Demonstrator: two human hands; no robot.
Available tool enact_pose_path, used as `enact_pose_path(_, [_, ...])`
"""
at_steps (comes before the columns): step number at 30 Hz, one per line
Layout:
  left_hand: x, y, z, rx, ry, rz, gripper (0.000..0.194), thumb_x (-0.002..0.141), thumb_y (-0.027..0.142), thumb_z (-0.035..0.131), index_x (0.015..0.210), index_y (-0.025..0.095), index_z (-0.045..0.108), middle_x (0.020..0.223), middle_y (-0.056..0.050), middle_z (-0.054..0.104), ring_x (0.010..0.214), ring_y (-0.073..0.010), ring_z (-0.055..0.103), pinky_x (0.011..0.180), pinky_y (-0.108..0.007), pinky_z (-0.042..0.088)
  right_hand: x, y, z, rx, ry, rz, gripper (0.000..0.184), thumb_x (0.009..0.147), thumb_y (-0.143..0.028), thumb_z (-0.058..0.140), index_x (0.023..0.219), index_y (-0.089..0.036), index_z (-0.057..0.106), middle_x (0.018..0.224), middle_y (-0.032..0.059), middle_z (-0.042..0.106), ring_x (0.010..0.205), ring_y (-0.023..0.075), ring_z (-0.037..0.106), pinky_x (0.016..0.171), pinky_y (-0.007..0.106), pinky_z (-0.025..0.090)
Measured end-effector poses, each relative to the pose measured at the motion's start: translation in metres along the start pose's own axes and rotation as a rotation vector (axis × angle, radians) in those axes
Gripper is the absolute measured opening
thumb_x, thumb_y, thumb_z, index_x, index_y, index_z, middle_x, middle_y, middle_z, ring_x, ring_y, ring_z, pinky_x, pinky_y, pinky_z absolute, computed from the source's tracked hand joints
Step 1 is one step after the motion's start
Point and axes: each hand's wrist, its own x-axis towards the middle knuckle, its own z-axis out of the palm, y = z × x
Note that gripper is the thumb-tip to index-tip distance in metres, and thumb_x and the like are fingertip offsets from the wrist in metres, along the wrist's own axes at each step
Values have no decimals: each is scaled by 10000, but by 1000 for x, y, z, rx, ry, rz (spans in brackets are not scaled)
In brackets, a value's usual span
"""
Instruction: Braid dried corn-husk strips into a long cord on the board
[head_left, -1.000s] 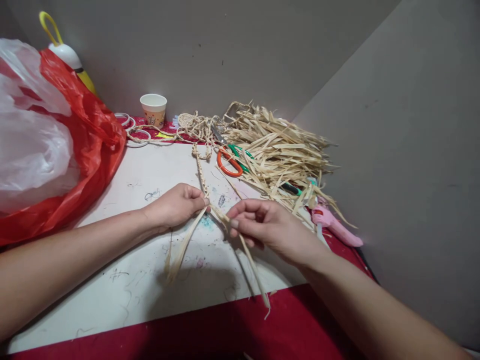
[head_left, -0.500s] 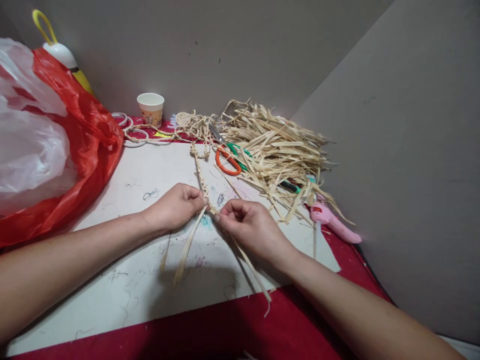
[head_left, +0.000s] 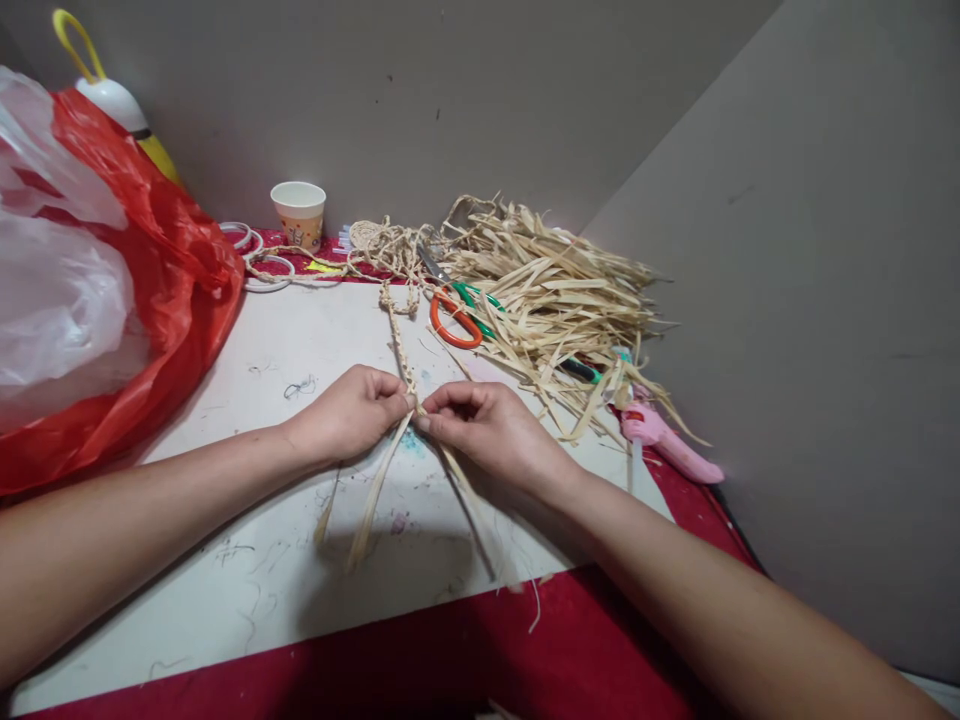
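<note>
A thin braid of pale dried straw (head_left: 399,345) runs from the tangle at the back down to my fingers. My left hand (head_left: 360,408) pinches its lower end between thumb and forefinger. Close beside it, my right hand (head_left: 491,430) is closed on a straw strand (head_left: 459,475) that hangs down to the right. Another loose strand (head_left: 375,490) hangs from the braid's end toward me, and a shorter one dangles below my left wrist. The exact crossing of the strands is hidden by my fingertips.
A heap of dried straw (head_left: 555,280) lies at the back right, with orange-and-green scissors (head_left: 457,318) against it. A pink glue gun (head_left: 671,445) rests at the right. Behind are a paper cup (head_left: 298,212) and white rings (head_left: 270,272). A red plastic bag (head_left: 191,270) bulks at the left.
My right hand has moved left and slightly up, in close to my left fingertips. The strand it holds has swung left with it. My left hand keeps its pinch in place.
</note>
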Motion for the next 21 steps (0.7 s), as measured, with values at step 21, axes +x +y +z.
enact_pose_path(21, [0,1,-2,80,-17,65,223,795,254,487,672,123,620,621,13,567,574,-85,442,549,-201,355,12,-6,-14,-143,-383,-92,192,872,-250,462,726,-137,514,628,-30,451,534,63,371,505,207,317])
